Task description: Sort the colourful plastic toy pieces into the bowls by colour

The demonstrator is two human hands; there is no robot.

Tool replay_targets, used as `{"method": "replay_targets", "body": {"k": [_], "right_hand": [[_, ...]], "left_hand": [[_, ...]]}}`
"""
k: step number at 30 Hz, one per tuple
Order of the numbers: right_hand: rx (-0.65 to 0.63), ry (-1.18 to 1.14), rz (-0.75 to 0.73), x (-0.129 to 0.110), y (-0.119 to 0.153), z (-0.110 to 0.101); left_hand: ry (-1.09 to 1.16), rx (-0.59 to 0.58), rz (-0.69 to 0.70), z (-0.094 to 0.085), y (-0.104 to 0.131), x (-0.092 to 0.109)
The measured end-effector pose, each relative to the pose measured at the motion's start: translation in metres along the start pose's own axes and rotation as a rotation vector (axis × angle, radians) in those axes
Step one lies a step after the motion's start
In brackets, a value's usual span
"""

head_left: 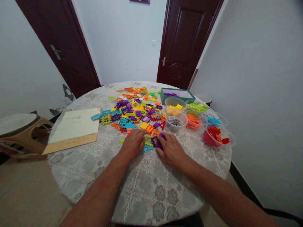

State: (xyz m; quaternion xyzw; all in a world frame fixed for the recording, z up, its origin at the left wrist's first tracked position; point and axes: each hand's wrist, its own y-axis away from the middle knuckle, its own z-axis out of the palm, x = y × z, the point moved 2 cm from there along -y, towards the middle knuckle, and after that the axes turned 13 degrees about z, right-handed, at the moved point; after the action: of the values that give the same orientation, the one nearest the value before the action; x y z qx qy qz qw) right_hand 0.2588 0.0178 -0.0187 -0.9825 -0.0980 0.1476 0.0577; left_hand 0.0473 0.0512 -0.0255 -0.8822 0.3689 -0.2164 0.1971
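Note:
A heap of colourful plastic pieces (134, 112) lies across the middle of the table. My left hand (134, 142) rests at its near edge, beside orange pieces (149, 129); its fingertips are partly hidden, so what it holds cannot be made out. My right hand (170, 148) has its thumb and fingers around purple pieces (158, 142) at the near right of the heap. Between the hands lie a lime green piece (148, 141) and a light blue piece (147, 148).
Clear bowls hold grey (174, 121), orange (193, 121), red (215, 134), yellow, green and blue pieces on the right. Behind them stands a green box (178, 94) with purple pieces. Paper on cardboard (73, 143) lies at the left. A stool (30, 135) stands beyond the table's left edge.

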Motion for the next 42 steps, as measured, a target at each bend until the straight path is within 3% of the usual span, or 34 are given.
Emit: {"method": "replay_targets", "body": {"k": [5,9,14,20,25,28,35,42], "right_hand": [[0.001,-0.201,-0.186,-0.012,0.014,0.007],[0.004,-0.392,-0.345,-0.006,0.010,0.011],[0.128,-0.317,-0.191,0.017,-0.015,0.005],[-0.047,0.054,-0.107,0.016,-0.041,0.005],[-0.036,0.181,0.088,0.002,-0.052,0.010],[-0.044,0.204,0.116,0.001,-0.056,0.013],[-0.071,0.147,0.101,0.012,-0.049,0.011],[-0.216,-0.289,-0.009,0.028,-0.033,-0.002]], "left_hand": [[-0.067,-0.093,-0.053,0.004,0.002,-0.004],[-0.106,-0.140,-0.096,0.004,0.002,-0.005],[-0.174,-0.113,-0.150,0.002,0.004,-0.007],[-0.165,-0.083,-0.135,0.004,0.005,-0.008],[-0.166,-0.072,-0.135,0.005,0.006,-0.009],[-0.158,-0.072,-0.149,0.004,0.006,-0.008],[-0.141,-0.072,-0.149,0.002,0.005,-0.006],[-0.138,-0.049,-0.149,0.002,0.005,-0.006]]}}
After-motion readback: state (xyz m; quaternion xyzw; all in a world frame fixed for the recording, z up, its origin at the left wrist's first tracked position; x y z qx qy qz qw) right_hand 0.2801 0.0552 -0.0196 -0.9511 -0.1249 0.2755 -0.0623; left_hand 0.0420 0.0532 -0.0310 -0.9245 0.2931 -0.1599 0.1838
